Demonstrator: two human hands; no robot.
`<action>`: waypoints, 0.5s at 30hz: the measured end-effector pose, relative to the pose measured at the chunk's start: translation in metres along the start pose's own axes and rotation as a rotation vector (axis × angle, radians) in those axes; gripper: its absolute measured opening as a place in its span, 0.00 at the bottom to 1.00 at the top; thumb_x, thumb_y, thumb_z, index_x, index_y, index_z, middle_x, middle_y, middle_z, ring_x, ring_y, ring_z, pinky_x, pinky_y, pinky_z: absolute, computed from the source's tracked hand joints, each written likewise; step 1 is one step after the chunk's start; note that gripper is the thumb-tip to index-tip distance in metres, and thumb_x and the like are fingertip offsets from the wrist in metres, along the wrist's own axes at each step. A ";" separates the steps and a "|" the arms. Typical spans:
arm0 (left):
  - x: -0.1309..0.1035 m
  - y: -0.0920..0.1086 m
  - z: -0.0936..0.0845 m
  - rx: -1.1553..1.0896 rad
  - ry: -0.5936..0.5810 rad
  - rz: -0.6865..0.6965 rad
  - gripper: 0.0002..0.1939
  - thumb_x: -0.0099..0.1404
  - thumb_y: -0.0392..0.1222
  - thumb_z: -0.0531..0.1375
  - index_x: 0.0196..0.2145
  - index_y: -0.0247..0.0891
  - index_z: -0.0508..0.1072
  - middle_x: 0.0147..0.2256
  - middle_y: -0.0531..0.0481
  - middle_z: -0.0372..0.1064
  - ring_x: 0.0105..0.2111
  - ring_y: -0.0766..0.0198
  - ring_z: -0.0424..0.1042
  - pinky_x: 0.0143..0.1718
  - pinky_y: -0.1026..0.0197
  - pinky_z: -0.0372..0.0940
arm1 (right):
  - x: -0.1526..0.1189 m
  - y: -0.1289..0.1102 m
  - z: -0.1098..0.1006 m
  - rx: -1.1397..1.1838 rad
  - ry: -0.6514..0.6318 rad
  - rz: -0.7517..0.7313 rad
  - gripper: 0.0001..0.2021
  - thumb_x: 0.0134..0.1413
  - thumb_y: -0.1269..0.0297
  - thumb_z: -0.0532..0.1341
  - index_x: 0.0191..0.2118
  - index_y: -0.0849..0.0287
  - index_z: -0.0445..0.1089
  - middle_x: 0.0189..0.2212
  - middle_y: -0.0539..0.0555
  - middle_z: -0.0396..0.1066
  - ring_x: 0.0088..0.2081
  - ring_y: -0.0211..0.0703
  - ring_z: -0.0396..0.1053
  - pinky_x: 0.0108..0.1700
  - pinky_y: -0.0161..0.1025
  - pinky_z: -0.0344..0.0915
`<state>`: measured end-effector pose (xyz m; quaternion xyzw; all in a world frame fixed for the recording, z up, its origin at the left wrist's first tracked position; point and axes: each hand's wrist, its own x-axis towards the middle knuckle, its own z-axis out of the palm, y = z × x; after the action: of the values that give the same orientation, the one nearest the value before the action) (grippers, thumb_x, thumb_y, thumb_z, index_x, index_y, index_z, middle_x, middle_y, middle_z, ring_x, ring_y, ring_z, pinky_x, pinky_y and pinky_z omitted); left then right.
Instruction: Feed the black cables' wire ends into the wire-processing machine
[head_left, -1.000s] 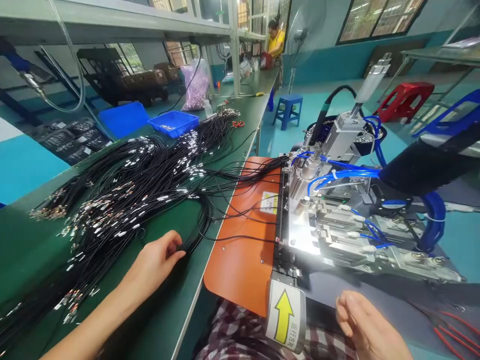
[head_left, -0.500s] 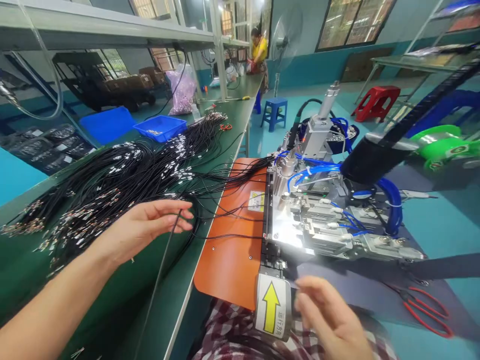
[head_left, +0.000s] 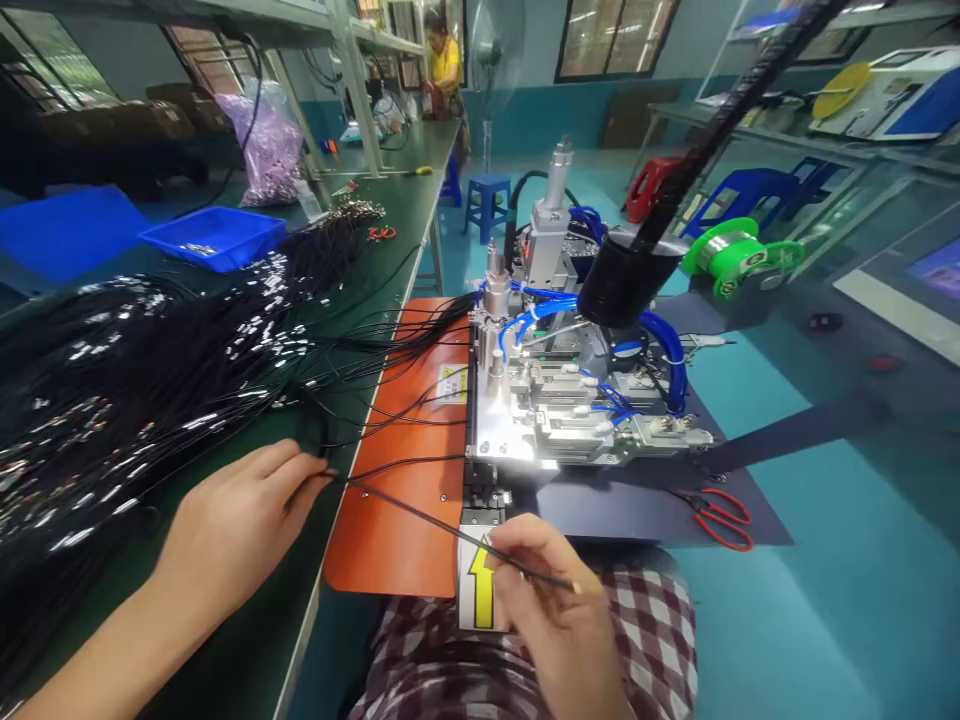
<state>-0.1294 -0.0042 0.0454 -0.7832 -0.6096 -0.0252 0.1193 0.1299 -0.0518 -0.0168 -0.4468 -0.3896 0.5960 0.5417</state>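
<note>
A thin black cable [head_left: 412,512] runs across the orange board [head_left: 405,560], held between my two hands. My left hand [head_left: 240,515] pinches it near the edge of the green table. Over my lap, my right hand [head_left: 551,600] has its fingers closed around the cable's other end. Just beyond them is the machine [head_left: 517,420], with metal cylinders and blue air tubes; several black cables lead from its left side to the table. Partly behind my right hand is a white label with a yellow arrow [head_left: 481,590].
Black cable bundles [head_left: 247,310] cover the green table [head_left: 409,215] on the left, beside a blue tray [head_left: 217,240]. Red-handled pliers [head_left: 724,520] lie right of the machine, with a green wire spool [head_left: 739,255] behind. Another person [head_left: 442,70] stands at the far end.
My right hand has come to hold the cable, which hung from my left hand before and now stretches between both. My left hand has moved lower, and the view has turned right.
</note>
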 end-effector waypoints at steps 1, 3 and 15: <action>-0.006 0.002 0.000 0.009 -0.052 0.050 0.16 0.67 0.46 0.49 0.31 0.40 0.75 0.29 0.47 0.71 0.30 0.55 0.70 0.29 0.56 0.61 | 0.003 -0.001 -0.004 0.053 0.033 0.053 0.06 0.53 0.61 0.64 0.35 0.56 0.71 0.22 0.49 0.69 0.19 0.36 0.64 0.23 0.33 0.62; -0.016 0.014 0.002 -0.047 -0.104 0.139 0.14 0.64 0.47 0.52 0.32 0.43 0.75 0.31 0.47 0.71 0.31 0.53 0.70 0.29 0.53 0.62 | 0.007 0.000 -0.008 0.127 0.026 0.153 0.07 0.51 0.60 0.65 0.31 0.58 0.70 0.20 0.48 0.69 0.17 0.34 0.62 0.21 0.32 0.60; 0.009 0.114 -0.002 -0.997 -0.496 0.179 0.18 0.69 0.41 0.48 0.55 0.48 0.60 0.42 0.49 0.72 0.40 0.59 0.72 0.37 0.61 0.67 | 0.008 0.000 -0.029 0.102 0.002 0.227 0.10 0.49 0.61 0.66 0.31 0.60 0.67 0.23 0.48 0.70 0.18 0.32 0.61 0.23 0.31 0.60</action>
<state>-0.0173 -0.0216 0.0310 -0.7761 -0.4648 -0.1149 -0.4104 0.1576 -0.0447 -0.0258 -0.4604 -0.3052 0.6721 0.4932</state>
